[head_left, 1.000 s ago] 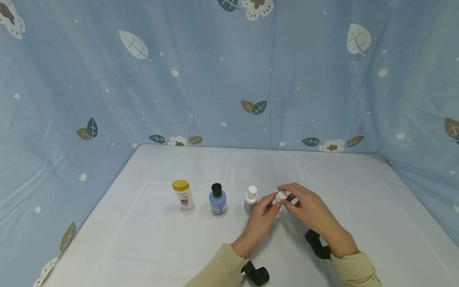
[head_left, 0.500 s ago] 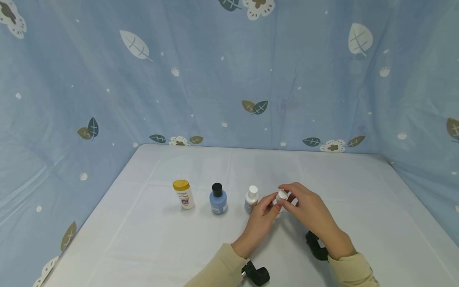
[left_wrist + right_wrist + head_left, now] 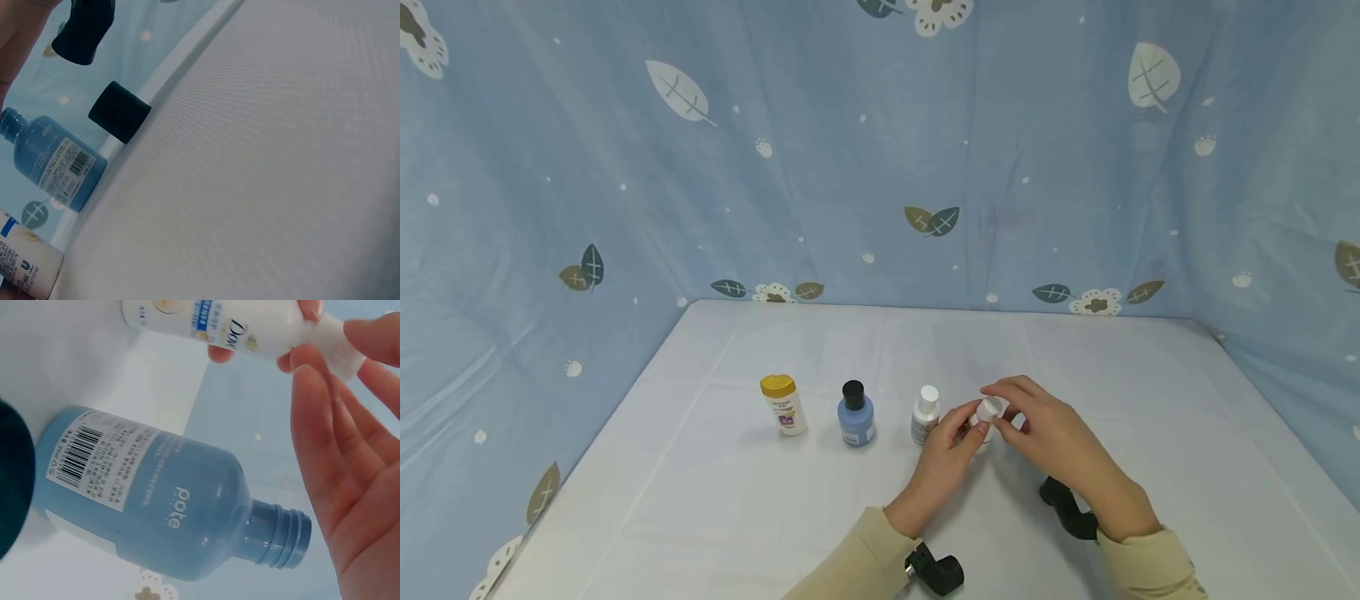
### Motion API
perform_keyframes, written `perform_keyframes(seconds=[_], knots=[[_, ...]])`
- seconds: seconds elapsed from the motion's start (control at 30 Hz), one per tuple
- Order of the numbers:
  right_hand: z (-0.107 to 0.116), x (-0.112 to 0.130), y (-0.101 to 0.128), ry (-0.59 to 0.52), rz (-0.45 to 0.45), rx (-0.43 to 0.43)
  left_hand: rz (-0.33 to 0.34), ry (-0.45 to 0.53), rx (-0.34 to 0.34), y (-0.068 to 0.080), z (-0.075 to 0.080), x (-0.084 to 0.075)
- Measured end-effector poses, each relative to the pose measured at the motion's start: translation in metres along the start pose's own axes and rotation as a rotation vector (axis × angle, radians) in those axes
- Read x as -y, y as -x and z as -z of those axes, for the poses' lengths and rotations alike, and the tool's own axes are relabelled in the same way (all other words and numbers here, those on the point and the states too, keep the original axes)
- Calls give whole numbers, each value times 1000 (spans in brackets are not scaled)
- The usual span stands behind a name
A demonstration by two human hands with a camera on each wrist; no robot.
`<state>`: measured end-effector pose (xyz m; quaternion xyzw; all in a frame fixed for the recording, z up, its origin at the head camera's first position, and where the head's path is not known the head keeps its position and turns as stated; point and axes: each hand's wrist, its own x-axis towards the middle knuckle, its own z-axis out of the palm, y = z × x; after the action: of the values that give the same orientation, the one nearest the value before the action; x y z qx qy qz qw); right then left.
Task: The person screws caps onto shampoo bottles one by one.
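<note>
At the left end of the row on the white table (image 3: 700,500) stands a small white bottle with a yellow cap (image 3: 783,405), upright. To its right, a little apart, is a blue bottle with a black cap (image 3: 855,414), also upright. Next to the right stands a small white-capped bottle (image 3: 924,415), just beside the fingertips of the left hand (image 3: 942,471).

The left hand reaches in from the near edge, its thumb and fingers curled round the body of a small white Dove bottle (image 3: 982,427), which stands at the right end of the row, nearer the middle of the table than its edges. In the right wrist view that bottle (image 3: 212,324) shows its label, with fingertips of the left hand behind it.

The right hand (image 3: 1051,443) comes in from the near right and pinches the bottle's white cap (image 3: 990,408) between thumb and forefinger; the other fingers (image 3: 325,456) are spread and only loosely bent.

In the left wrist view the blue bottle (image 3: 55,164) and its black cap (image 3: 119,111) appear apart, with the neck bare; the right wrist view shows the same bare neck (image 3: 278,536).

Behind the table hangs a blue leaf-patterned cloth (image 3: 850,150).
</note>
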<state>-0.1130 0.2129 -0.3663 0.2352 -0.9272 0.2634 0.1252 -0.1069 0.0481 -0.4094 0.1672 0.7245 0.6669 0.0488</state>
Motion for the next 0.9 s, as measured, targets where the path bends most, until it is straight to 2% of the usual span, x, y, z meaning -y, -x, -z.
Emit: perform_keyframes(seconds=[0.3, 0.57, 0.9], knots=[[4, -2, 0, -14, -18, -2, 0, 10, -12, -1, 0, 0], [1, -3, 0, -40, 3, -14, -14, -1, -7, -1, 0, 1], [-1, -3, 1, -43, 4, -20, 1, -16, -13, 0, 0, 0]])
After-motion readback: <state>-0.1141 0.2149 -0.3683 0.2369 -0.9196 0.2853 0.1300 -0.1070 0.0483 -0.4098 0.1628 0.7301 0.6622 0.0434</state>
